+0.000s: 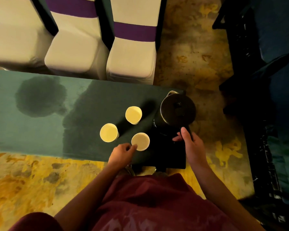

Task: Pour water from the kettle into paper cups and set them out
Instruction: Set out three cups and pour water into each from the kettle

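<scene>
Water-stained green tablecloth (pixel 40 130), patterned carpet (pixel 190 64)

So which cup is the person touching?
Find the green table, then the black kettle at its right end. Three paper cups stand left of it. The touched cup is nearest the person, and it is the only one with the left hand's fingertips on its rim.

One head-worn camera looks steeply down, close over the table (pixel 32 130) end

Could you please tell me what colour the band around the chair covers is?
Purple: each band crosses a white chair cover, clearest in the head view.
</scene>
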The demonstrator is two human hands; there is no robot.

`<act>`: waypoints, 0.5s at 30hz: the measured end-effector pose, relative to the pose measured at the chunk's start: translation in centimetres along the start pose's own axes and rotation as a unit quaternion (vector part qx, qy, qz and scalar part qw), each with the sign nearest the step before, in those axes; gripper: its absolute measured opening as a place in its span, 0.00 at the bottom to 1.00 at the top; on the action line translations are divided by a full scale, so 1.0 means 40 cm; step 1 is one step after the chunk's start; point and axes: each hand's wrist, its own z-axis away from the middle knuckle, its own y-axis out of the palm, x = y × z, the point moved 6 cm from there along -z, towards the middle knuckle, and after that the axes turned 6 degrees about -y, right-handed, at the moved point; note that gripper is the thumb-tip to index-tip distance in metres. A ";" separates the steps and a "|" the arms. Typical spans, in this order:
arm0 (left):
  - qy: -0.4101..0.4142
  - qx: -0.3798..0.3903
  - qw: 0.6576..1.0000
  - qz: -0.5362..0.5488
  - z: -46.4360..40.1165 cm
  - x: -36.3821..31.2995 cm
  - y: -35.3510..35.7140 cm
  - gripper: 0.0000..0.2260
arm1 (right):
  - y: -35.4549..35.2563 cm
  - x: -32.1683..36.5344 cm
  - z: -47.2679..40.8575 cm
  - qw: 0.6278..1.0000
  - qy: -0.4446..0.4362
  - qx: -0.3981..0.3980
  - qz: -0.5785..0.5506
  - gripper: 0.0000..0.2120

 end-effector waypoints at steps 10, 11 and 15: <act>-0.021 -0.018 0.999 0.041 0.001 -0.030 0.017 0.11 | -0.081 0.093 -0.020 0.993 -0.071 0.054 -0.071 0.19; -0.022 -0.016 0.999 0.043 0.000 -0.031 0.021 0.11 | -0.100 0.100 -0.009 0.992 -0.077 0.071 -0.064 0.19; -0.023 -0.008 0.998 0.056 -0.012 -0.028 0.030 0.12 | -0.158 0.114 0.046 0.989 -0.091 0.121 0.004 0.19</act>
